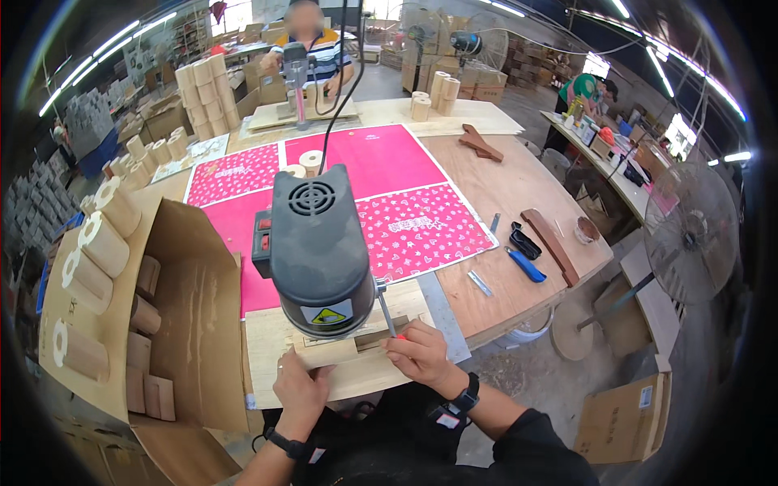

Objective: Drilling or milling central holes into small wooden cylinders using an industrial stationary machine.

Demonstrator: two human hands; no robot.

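Observation:
In front of me stands a dark grey drill press (316, 243) with a red switch on its left side. Under its head a pale wooden block (328, 354) lies on its side against a wooden fence on a thin board (271, 368). My left hand (300, 389) grips the block's left end, thumb in front. My right hand (421, 352) is closed round the red knob of the press's metal feed lever (386, 310), to the right of the head. The drill bit is hidden behind the housing.
At left, an open cardboard box (194, 324) contains wooden blocks; several lobed wooden cylinders (105, 243) stand on its flap. Pink printed sheets (405, 231) cover the table. A blue-handled cutter (527, 266) and brown wooden pieces (551, 247) lie right. Opposite, a person works at another drill press (297, 85).

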